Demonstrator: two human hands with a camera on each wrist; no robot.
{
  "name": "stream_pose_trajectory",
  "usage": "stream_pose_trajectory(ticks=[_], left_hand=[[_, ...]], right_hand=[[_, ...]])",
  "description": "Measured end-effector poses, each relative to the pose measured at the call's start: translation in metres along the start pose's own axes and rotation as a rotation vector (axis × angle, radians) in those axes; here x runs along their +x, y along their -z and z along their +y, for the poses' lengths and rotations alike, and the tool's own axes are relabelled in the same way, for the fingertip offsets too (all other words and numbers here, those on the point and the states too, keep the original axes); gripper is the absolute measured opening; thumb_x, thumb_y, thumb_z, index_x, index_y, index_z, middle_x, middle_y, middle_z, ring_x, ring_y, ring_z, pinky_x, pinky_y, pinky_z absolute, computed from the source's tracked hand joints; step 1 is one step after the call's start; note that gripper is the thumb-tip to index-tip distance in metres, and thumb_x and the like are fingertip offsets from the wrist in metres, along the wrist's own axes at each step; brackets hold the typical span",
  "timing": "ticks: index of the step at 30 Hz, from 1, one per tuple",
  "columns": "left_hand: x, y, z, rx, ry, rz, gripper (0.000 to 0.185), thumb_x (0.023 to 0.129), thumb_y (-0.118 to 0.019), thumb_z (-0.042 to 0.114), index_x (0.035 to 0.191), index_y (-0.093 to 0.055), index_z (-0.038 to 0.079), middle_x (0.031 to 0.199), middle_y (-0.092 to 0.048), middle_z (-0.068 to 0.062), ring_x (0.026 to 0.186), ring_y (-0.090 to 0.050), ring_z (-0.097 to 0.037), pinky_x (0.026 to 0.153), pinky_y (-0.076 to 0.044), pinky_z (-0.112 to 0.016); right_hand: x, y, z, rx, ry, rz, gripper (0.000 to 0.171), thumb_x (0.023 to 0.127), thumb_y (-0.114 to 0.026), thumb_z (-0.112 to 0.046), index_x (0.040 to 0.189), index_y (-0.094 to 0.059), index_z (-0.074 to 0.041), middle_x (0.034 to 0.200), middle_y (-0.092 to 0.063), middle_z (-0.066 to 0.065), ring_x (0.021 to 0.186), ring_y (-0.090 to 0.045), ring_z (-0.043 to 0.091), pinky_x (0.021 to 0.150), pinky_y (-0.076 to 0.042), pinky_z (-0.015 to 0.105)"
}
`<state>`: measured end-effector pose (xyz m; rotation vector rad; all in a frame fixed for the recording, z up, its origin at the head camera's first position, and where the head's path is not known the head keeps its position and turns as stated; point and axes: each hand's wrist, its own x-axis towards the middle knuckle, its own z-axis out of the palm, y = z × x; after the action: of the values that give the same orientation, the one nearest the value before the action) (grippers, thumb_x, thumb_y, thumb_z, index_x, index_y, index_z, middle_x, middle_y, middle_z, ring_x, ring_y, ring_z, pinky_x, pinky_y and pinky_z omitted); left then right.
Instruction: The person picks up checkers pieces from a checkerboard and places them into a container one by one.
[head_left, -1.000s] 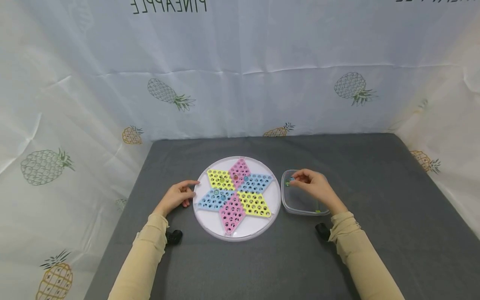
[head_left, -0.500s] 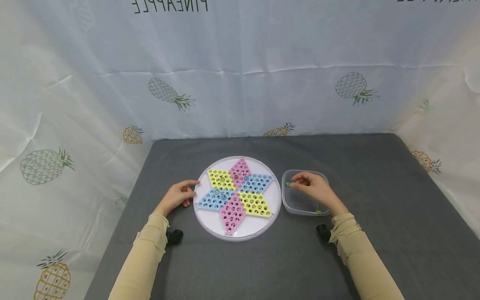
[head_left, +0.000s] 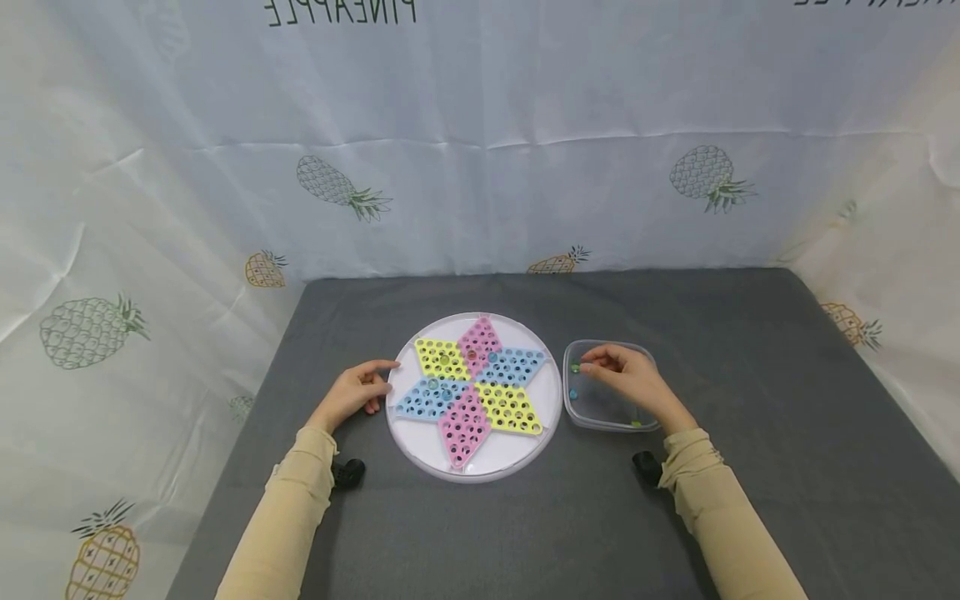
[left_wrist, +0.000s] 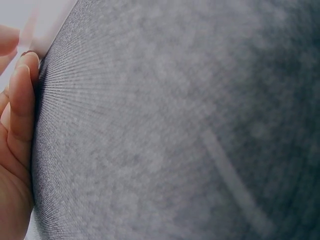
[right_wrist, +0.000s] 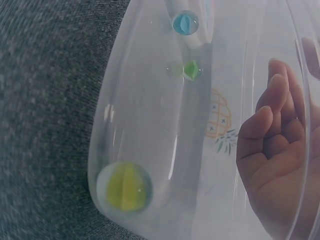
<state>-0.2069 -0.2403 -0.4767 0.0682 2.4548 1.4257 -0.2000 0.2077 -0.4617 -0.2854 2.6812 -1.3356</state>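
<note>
The right hand (head_left: 626, 375) is hovering over the tub (head_left: 600, 408), its fingers (right_wrist: 256, 125) curling loosely and gripping nothing. In the right wrist view, a gap is showing between index finger and thumb. Three marbles are lying on the tub's floor, all of them apart from the fingers. The green marble (head_left: 575, 367) is sitting nearest, just beside the fingertips at the tub's left side. The blue marble (head_left: 573, 393) is lying along that same side, closer to the person than the green one. The yellow marble (head_left: 636, 422) is resting in the near right corner, below the wrist and farther from the fingertips.

The left hand (head_left: 354, 392) is resting at the left edge of the round white board (head_left: 420, 437), fingertips touching the rim, the index finger reaching out and the others bending loosely, holding no marble. The board is lying flat on the grey surface (head_left: 487, 542), just left of the tub. A few more marbles are sitting in the holes of its coloured star, beyond the left fingertips.
</note>
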Motion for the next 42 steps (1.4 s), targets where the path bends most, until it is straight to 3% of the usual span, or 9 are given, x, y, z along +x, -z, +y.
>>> stream_pose_trajectory(ticks=[9, 15, 20, 23, 26, 32, 34, 39, 42], left_hand=[[0.017, -0.001, -0.025, -0.005, 0.018, 0.010, 0.043, 0.085, -0.064, 0.014, 0.127, -0.056, 0.010, 0.069, -0.053, -0.002, 0.054, -0.051, -0.012, 0.052, -0.047, -0.027], [0.018, -0.003, -0.032, 0.015, 0.009, 0.017, 0.041, 0.084, -0.065, 0.017, 0.124, -0.058, 0.014, 0.067, -0.054, -0.002, 0.053, -0.051, -0.013, 0.053, -0.048, -0.028], [0.017, -0.004, -0.035, 0.022, 0.010, 0.015, 0.040, 0.084, -0.065, 0.017, 0.124, -0.059, 0.015, 0.066, -0.054, -0.002, 0.053, -0.051, -0.014, 0.053, -0.048, -0.028], [0.018, -0.004, -0.035, 0.018, 0.010, 0.020, 0.040, 0.084, -0.065, 0.017, 0.124, -0.059, 0.014, 0.066, -0.054, -0.002, 0.053, -0.051, -0.013, 0.053, -0.048, -0.028], [0.017, -0.004, -0.034, 0.008, 0.002, 0.021, 0.042, 0.084, -0.066, 0.017, 0.125, -0.058, 0.013, 0.066, -0.053, -0.001, 0.053, -0.051, -0.012, 0.052, -0.047, -0.027], [0.001, -0.002, -0.004, 0.009, -0.001, 0.010, 0.042, 0.085, -0.063, 0.011, 0.127, -0.056, 0.005, 0.069, -0.054, -0.005, 0.054, -0.051, -0.012, 0.053, -0.047, -0.026], [0.001, -0.002, -0.006, 0.016, 0.002, 0.011, 0.042, 0.086, -0.062, 0.011, 0.127, -0.055, 0.005, 0.069, -0.054, -0.005, 0.054, -0.051, -0.012, 0.052, -0.047, -0.026], [0.015, -0.001, -0.029, 0.014, 0.012, 0.019, 0.044, 0.085, -0.065, 0.016, 0.128, -0.056, 0.009, 0.069, -0.054, -0.004, 0.054, -0.051, -0.013, 0.052, -0.047, -0.026], [0.016, -0.002, -0.032, 0.019, 0.006, 0.024, 0.044, 0.085, -0.065, 0.017, 0.127, -0.056, 0.011, 0.069, -0.053, -0.003, 0.054, -0.051, -0.013, 0.052, -0.047, -0.027]], right_hand=[[-0.001, -0.001, -0.003, 0.046, 0.015, 0.014, 0.036, 0.089, -0.060, -0.036, 0.112, -0.061, -0.008, 0.095, -0.062, 0.010, 0.081, -0.058, 0.028, 0.065, -0.047, 0.024], [-0.008, -0.001, -0.017, 0.061, 0.006, 0.002, 0.033, 0.091, -0.059, -0.028, 0.115, -0.059, -0.005, 0.098, -0.060, 0.013, 0.081, -0.057, 0.027, 0.065, -0.046, 0.025], [-0.015, 0.000, -0.036, 0.056, 0.013, -0.002, 0.033, 0.092, -0.058, -0.022, 0.117, -0.057, -0.001, 0.101, -0.060, 0.016, 0.077, -0.057, 0.014, 0.072, -0.049, 0.035], [-0.012, -0.003, -0.036, 0.065, 0.028, -0.003, 0.034, 0.092, -0.058, -0.022, 0.119, -0.057, -0.001, 0.102, -0.061, 0.016, 0.079, -0.058, 0.015, 0.074, -0.050, 0.038], [-0.005, -0.008, -0.029, 0.091, 0.039, -0.003, 0.034, 0.091, -0.058, -0.027, 0.118, -0.058, -0.006, 0.102, -0.061, 0.014, 0.085, -0.059, 0.025, 0.073, -0.050, 0.037], [0.005, -0.018, -0.027, 0.114, 0.050, 0.004, 0.040, 0.088, -0.061, -0.038, 0.117, -0.060, -0.010, 0.099, -0.060, 0.010, 0.085, -0.057, 0.033, 0.065, -0.047, 0.032], [0.006, -0.020, -0.034, 0.115, 0.049, 0.000, 0.039, 0.088, -0.061, -0.037, 0.116, -0.060, -0.010, 0.098, -0.060, 0.009, 0.083, -0.056, 0.031, 0.064, -0.046, 0.030], [0.003, -0.025, -0.067, 0.136, 0.059, -0.026, 0.033, 0.090, -0.061, -0.024, 0.116, -0.059, -0.004, 0.094, -0.059, 0.011, 0.077, -0.052, 0.023, 0.063, -0.044, 0.024], [0.001, -0.029, -0.083, 0.152, 0.081, -0.045, 0.032, 0.090, -0.060, -0.021, 0.116, -0.059, -0.001, 0.091, -0.058, 0.011, 0.072, -0.049, 0.018, 0.061, -0.042, 0.023]])
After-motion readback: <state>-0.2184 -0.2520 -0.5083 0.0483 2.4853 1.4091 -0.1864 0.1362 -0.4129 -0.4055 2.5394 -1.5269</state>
